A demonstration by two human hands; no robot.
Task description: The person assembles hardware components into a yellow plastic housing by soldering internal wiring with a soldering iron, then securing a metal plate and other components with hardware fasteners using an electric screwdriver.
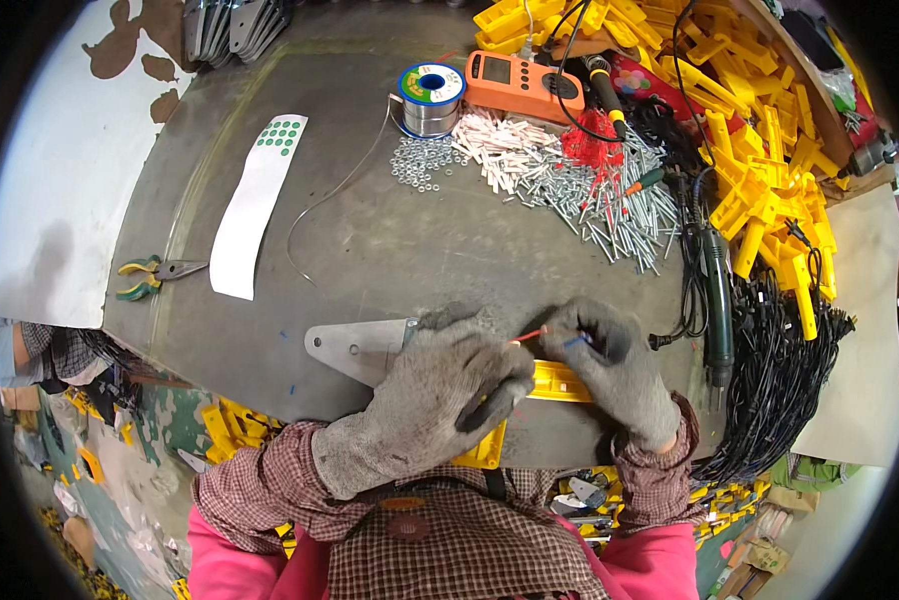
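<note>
A short red wire [530, 335] is above the counter [390, 240], near the middle of its near edge, with a blue wire [576, 341] just to its right. The gloved right hand [615, 365] pinches the red wire at its fingertips, and the blue one lies against its fingers. The gloved left hand [440, 385] has its fingers curled at the red wire's pale tip; whether it grips it I cannot tell. Below both hands is a yellow plastic casing [562, 382], and left of them lies a grey metal plate [355, 347] with holes.

Farther out, toward the counter's left edge, a white sticker strip [242, 235] bears round green labels at its far end, their print too small to read. Green-and-yellow long-nose pliers [158, 274] lie beside it. Near the far edge stands a solder wire spool [432, 121] with a green-and-white label on top, its print illegible, and next to it an orange meter [518, 84] with a grey screen. Loose screws [615, 215] and a dark power screwdriver [717, 300] lie toward the right edge.
</note>
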